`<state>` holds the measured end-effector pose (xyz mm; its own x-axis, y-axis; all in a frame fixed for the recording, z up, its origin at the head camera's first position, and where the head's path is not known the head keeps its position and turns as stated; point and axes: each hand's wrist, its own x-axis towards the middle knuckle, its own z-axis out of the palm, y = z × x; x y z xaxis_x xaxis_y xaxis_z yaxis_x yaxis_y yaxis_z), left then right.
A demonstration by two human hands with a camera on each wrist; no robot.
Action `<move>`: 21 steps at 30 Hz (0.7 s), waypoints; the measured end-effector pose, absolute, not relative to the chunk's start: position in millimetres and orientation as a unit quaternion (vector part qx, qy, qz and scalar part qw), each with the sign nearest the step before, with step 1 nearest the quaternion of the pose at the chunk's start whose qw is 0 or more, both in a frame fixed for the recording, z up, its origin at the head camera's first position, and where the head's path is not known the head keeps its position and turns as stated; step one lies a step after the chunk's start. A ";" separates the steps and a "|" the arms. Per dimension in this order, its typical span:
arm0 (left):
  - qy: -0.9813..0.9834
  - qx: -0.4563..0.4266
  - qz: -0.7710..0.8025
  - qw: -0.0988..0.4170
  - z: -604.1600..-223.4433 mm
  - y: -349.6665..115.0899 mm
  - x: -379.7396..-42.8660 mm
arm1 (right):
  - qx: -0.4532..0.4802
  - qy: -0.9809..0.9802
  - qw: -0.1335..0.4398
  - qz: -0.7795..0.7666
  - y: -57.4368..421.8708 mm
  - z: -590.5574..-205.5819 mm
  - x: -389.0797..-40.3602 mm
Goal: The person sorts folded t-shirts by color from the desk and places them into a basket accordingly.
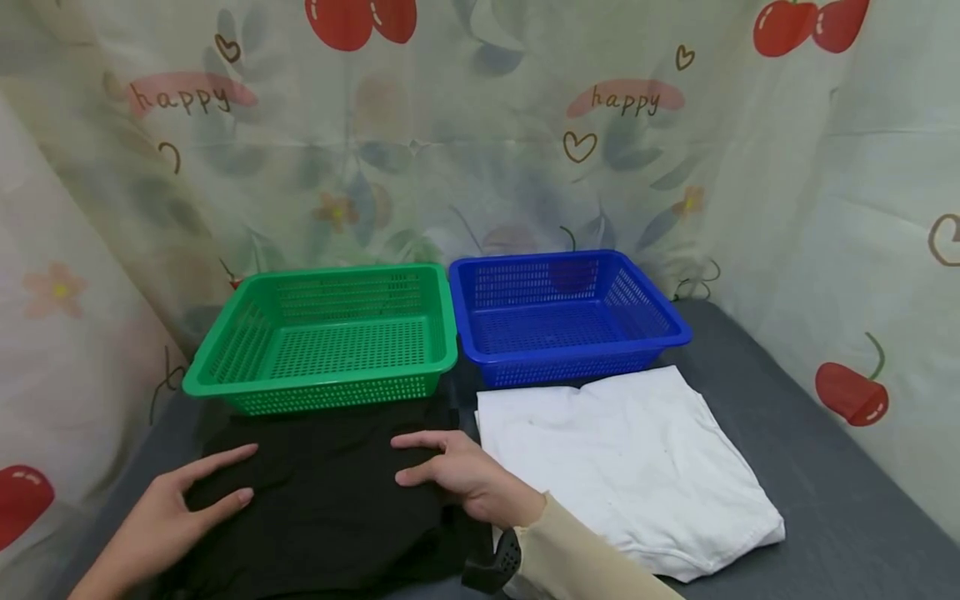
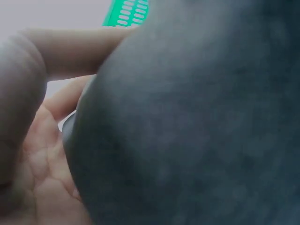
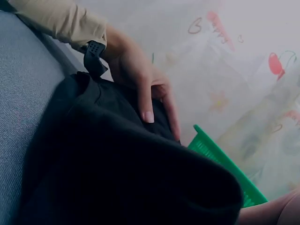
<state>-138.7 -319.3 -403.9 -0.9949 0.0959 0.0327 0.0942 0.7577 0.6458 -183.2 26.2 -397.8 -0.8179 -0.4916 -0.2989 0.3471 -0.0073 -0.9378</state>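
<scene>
A folded black garment (image 1: 322, 500) lies in front of the green basket. My left hand (image 1: 168, 512) grips its left side, thumb and index finger spread over the top, the other fingers hidden beneath the cloth. In the left wrist view the dark cloth (image 2: 197, 122) fills most of the frame, against the left hand (image 2: 44, 154). My right hand (image 1: 468, 475) holds the garment's right side, thumb and index finger on top, the rest tucked out of sight. The right wrist view shows the left hand (image 3: 140, 75) across the cloth (image 3: 122, 164).
Side by side at the back stand a green basket (image 1: 318, 383) and a blue basket (image 1: 573, 350), both with nothing inside. A folded white garment (image 1: 622, 467) lies right of the black one on the dark grey table (image 1: 810, 467). Patterned curtains (image 1: 480, 125) enclose the back and sides.
</scene>
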 end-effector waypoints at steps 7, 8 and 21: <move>0.930 0.063 0.360 0.032 -405.2 -324.9 -141.1 | -0.051 0.671 0.263 -0.691 30.9 -395.9 -187.4; 0.926 0.068 0.369 0.042 -405.5 -326.6 -141.1 | -0.052 0.674 0.259 -0.690 31.7 -394.6 -188.3; 0.923 0.063 0.367 0.096 -410.3 -336.9 -141.1 | -0.048 0.690 0.256 -0.675 34.6 -396.2 -189.2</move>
